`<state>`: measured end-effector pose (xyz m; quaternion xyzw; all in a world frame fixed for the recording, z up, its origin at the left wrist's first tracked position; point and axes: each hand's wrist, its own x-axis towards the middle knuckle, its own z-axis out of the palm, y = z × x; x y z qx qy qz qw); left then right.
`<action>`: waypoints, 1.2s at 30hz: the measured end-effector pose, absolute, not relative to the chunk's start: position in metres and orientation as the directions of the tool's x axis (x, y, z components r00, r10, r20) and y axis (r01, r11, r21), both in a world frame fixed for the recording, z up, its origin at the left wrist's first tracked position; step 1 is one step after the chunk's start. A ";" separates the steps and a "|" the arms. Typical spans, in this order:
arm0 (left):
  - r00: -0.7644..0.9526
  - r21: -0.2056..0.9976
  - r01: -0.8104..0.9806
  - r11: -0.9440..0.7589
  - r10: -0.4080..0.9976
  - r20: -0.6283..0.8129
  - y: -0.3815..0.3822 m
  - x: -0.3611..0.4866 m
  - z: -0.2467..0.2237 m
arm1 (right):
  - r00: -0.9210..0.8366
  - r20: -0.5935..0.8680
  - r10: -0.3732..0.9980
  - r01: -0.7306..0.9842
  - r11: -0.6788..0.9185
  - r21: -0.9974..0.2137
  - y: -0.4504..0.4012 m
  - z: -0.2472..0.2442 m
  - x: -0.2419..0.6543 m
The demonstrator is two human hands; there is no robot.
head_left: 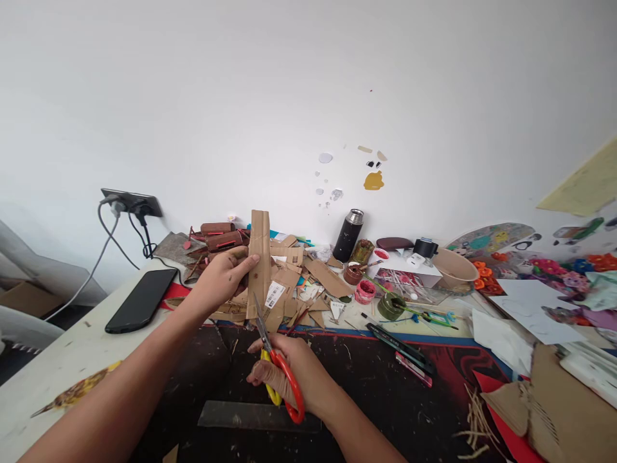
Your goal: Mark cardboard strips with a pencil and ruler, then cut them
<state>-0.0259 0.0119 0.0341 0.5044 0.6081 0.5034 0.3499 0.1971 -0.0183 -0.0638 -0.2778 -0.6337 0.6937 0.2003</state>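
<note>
A long, narrow cardboard strip [260, 241] stands upright, pinched between the thumb and fingers of my left hand [226, 278]. Below it, my right hand [289, 370] grips scissors [288, 386] with one red and one yellow handle. The scissor blades point up at the lower end of the strip, close to its bottom edge; whether they touch it I cannot tell. A clear ruler [255, 415] lies on the dark mat [357, 411] beneath my right hand.
Cardboard scraps [328, 278] are heaped behind my hands. A phone [141, 300] lies at the left. Farther right are a black flask [348, 236], paint jars [365, 291], a green cutter [400, 347] and a beige bowl [456, 269]. Folded cardboard [563, 399] sits at the right edge.
</note>
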 end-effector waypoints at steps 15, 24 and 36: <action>-0.247 0.950 0.313 -0.015 0.964 0.096 0.014 -0.026 0.027 | -0.663 -0.146 0.734 0.128 -0.081 -0.988 -0.017 -0.061 0.193; -0.265 0.946 0.325 -0.009 0.959 0.100 0.015 -0.026 0.026 | -0.663 -0.103 0.741 0.144 -0.009 -0.990 -0.013 -0.067 0.197; -0.260 0.938 0.347 -0.001 0.961 0.098 0.015 -0.026 0.025 | -0.653 -0.090 0.752 0.242 0.095 -0.966 -0.016 -0.054 0.201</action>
